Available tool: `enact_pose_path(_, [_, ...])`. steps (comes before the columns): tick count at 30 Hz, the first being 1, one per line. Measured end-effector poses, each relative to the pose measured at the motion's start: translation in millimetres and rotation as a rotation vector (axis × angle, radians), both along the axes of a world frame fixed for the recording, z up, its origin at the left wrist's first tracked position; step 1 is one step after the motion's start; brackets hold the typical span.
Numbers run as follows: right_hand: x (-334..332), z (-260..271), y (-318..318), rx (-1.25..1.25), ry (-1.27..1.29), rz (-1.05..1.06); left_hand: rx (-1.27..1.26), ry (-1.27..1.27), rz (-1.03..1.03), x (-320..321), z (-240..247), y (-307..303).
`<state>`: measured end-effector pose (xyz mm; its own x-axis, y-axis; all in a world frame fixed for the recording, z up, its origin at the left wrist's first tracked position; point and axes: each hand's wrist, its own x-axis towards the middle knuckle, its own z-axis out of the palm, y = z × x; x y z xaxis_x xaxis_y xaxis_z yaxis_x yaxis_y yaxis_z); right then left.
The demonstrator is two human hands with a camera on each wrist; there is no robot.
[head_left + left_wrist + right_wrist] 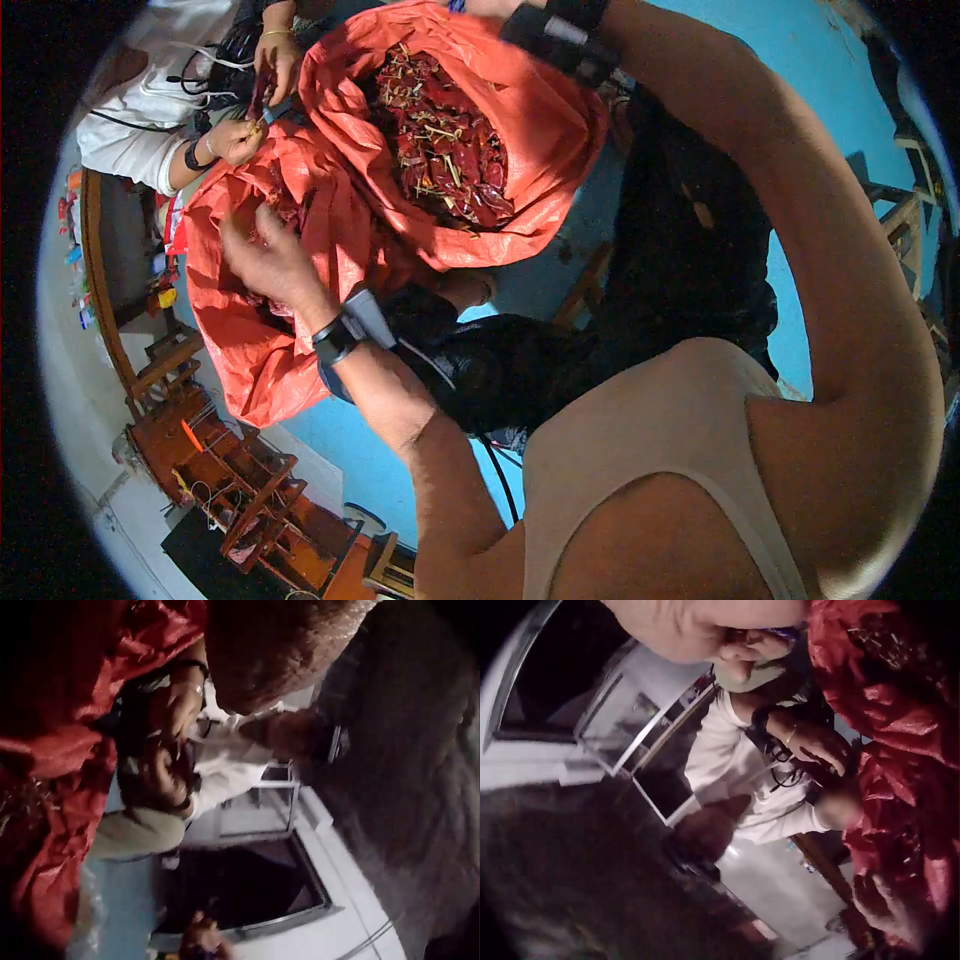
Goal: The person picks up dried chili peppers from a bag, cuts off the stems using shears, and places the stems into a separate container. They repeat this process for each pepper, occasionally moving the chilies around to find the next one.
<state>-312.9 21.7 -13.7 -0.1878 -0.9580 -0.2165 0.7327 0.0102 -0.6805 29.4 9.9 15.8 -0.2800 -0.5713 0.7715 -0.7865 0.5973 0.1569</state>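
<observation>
Your left hand [268,262] is blurred, loosely spread over a red sack [240,372], nothing visibly held, your right [724,631] curled round an unclear blue item [784,634]; probably best lift dried-looking chillies [450,150] singly from the adjoining sack [548,195].

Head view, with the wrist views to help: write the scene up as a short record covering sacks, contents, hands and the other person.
larger sack: orange-red sack, mouth open
contents: dark red dried chillies with pale stems
second sack: smaller-looking orange-red sack, beside it
left hand: the wearer's left hand, blurred, over the second sack
right hand: the wearer's right hand, fingers curled round a small blue thing, too unclear to name
other person: white clothing, hands near the second sack
floor: blue
</observation>
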Motion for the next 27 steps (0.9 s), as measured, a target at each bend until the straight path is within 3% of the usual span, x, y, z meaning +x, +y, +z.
enact_pose_path(1, [13.5,11.4,15.1,0.001,0.145,0.155,0.265,0.098,-0.176,-23.8,-8.1,11.0])
enact_pose_path(3, [46.3,34.4,41.4,-0.088,0.314,0.138,0.813,-0.105,-0.379,-54.0,-40.8,30.8])
enact_pose_path(4, [50.2,32.4,49.6,-0.259,0.350,0.142,0.939,-0.400,-0.357,-66.9,-58.7,38.6])
enact_pose_path(5, [51.4,26.2,55.9,-0.431,0.386,0.143,0.965,-0.630,-0.358,-74.1,-83.8,46.5])
enact_pose_path(6, [50.0,18.3,54.1,-0.431,0.390,0.137,1.039,-0.958,-0.206,-87.6,-89.8,60.9])
enact_pose_path(9, [41.2,12.9,47.5,-0.518,0.258,0.026,1.003,-0.987,-0.246,-76.3,-144.4,78.3])
enact_pose_path(10, [38.1,30.2,51.7,-0.276,0.362,0.021,1.001,-0.992,-0.253,-72.0,-154.9,77.9])
enact_pose_path(11, [34.6,38.3,54.9,-0.031,0.458,0.016,1.012,-0.858,-0.303,-65.9,-162.5,73.7])
enact_pose_path(13, [25.9,31.8,57.4,-0.166,0.411,0.055,1.019,-0.728,-0.351,-45.0,-188.4,53.1])
enact_pose_path(15, [23.6,35.2,61.4,-0.221,0.522,0.041,1.221,-0.467,-0.483,-21.8,-218.1,18.2])
enact_pose_path(16, [22.8,32.6,65.0,-0.224,0.517,0.037,1.358,-0.442,-0.323,-55.8,-129.9,40.4])
enact_pose_path(18, [19.8,26.3,71.2,-0.522,0.489,0.088,1.422,-0.216,-0.374,-60.9,-93.5,29.8])
enact_pose_path(19, [21.4,29.3,72.1,-0.524,0.491,0.088,1.519,0.127,-0.397,-66.1,-73.3,32.0])
enact_pose_path(20, [24.3,33.2,72.2,-0.393,0.582,0.169,1.532,0.245,-0.427,-66.5,-53.7,29.6])
enact_pose_path(21, [28.4,36.7,69.5,-0.262,0.670,0.250,1.534,0.466,-0.510,-68.1,-37.2,34.1])
enact_pose_path(22, [44.2,10.0,35.3,-0.086,0.593,0.334,1.553,0.626,-0.606,-66.3,-23.6,36.5])
enact_pose_path(23, [48.7,17.3,43.8,-0.093,0.599,0.341,1.560,0.788,-0.703,-63.4,-14.0,38.0])
enact_pose_path(25, [56.8,26.1,67.8,-0.113,0.940,0.433,1.557,1.000,-0.820,-56.7,-5.5,40.6])
enact_pose_path(26, [64.9,25.8,68.0,-0.054,0.957,0.458,1.542,1.050,-0.845,-53.9,-4.5,40.8])
enact_pose_path(27, [69.2,24.3,72.9,-0.082,0.794,0.498,1.533,1.057,-0.844,-52.1,-3.7,41.5])
